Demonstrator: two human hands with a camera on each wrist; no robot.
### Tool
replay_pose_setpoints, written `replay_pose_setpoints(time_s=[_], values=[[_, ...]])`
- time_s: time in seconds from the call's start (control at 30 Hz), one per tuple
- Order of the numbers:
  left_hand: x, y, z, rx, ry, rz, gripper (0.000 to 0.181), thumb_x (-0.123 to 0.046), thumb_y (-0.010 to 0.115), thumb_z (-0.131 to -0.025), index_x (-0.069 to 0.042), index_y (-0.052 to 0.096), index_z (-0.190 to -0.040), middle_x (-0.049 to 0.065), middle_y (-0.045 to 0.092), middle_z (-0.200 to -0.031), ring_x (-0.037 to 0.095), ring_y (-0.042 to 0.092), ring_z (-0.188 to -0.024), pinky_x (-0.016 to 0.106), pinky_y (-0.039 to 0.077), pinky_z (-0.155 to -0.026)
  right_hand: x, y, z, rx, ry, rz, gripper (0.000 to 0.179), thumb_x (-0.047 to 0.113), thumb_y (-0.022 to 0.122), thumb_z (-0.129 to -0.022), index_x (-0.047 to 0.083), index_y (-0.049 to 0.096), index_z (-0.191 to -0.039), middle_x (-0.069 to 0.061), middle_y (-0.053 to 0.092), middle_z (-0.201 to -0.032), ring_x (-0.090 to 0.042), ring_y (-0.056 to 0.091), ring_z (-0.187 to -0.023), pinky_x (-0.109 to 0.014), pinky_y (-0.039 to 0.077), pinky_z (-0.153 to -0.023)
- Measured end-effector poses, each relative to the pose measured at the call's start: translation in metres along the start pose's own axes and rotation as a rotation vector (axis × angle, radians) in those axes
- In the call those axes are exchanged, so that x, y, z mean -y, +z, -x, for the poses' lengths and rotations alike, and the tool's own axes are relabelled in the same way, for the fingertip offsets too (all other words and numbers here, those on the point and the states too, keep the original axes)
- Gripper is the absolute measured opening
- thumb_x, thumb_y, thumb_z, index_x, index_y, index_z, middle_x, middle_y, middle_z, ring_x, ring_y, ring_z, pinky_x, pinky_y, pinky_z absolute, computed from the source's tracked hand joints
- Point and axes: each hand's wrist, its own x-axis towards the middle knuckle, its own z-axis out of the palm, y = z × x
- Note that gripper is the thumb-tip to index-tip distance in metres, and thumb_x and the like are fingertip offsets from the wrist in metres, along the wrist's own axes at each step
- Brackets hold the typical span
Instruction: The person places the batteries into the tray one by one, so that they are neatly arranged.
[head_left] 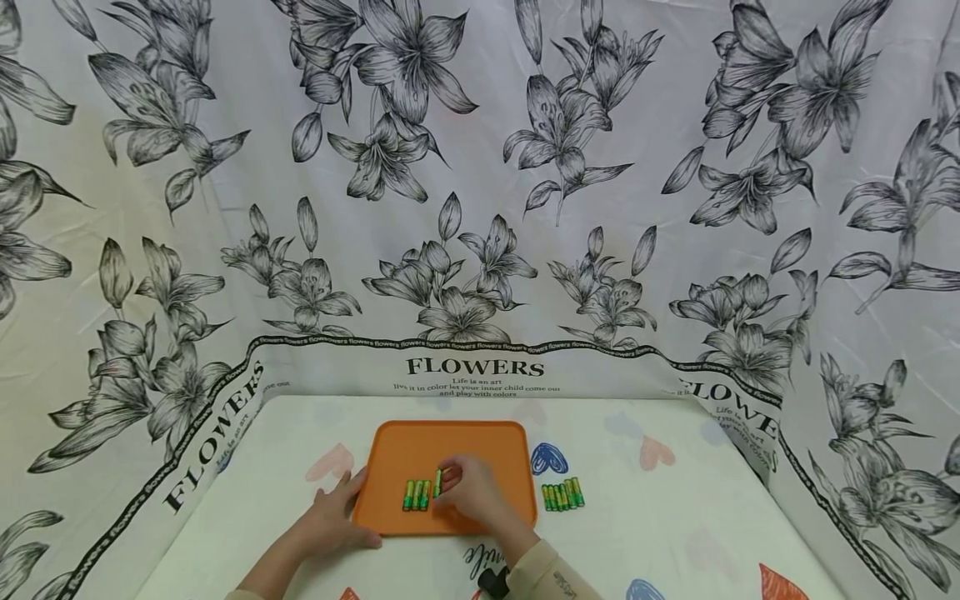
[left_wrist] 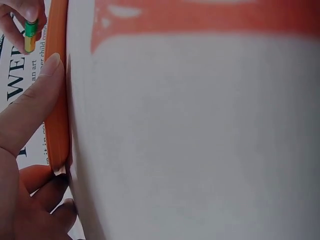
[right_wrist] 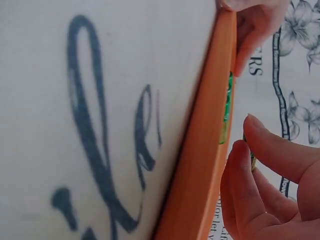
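An orange tray (head_left: 480,439) lies on the white patterned tablecloth. My left hand (head_left: 330,523) grips its near left corner, with the thumb (left_wrist: 42,92) along the near edge and the other fingers around the left side. Over the tray's middle, my right hand (head_left: 476,493) pinches a green and yellow battery (left_wrist: 30,36) between thumb and fingers, held upright. Just left of it, several matching batteries (head_left: 416,495) lie side by side in a row on the tray. In the right wrist view the held battery is mostly hidden by the fingers.
To the right of the tray, another row of several green batteries (head_left: 562,494) lies on the tablecloth (head_left: 622,533). A white curtain (head_left: 480,167) printed with flowers and lettering hangs behind the table and along both sides.
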Motion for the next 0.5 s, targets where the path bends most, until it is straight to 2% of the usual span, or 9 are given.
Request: replay_pose_setpoints(time_s=[0.2,0.5], values=[[0.000,-0.001,0.002,0.002,0.007,0.005,0.131,-0.056,0.093,-0.054,-0.016,0.028,-0.161,0.031,0.014,-0.164,0.072,0.001,-0.138,0.085,0.014,-0.103,-0.003,0.011,-0.001,0.004,0.002,0.055,0.051,0.001,0.094,-0.064,0.006,0.069,-0.109,-0.001,0.063,-0.087,-0.012,0.059,-0.072,-0.027,0.053,-0.065],[0.004,0.001,-0.003,0.014,-0.012,0.002,0.132,-0.060,0.093,-0.053,-0.017,0.029,-0.161,0.030,0.014,-0.164,0.071,0.001,-0.139,0.085,0.013,-0.103,-0.002,0.019,0.001,-0.020,-0.007,0.098,0.052,-0.002,0.094,-0.063,0.003,0.069,-0.108,-0.002,0.061,-0.085,-0.011,0.054,-0.069,-0.026,0.050,-0.063]])
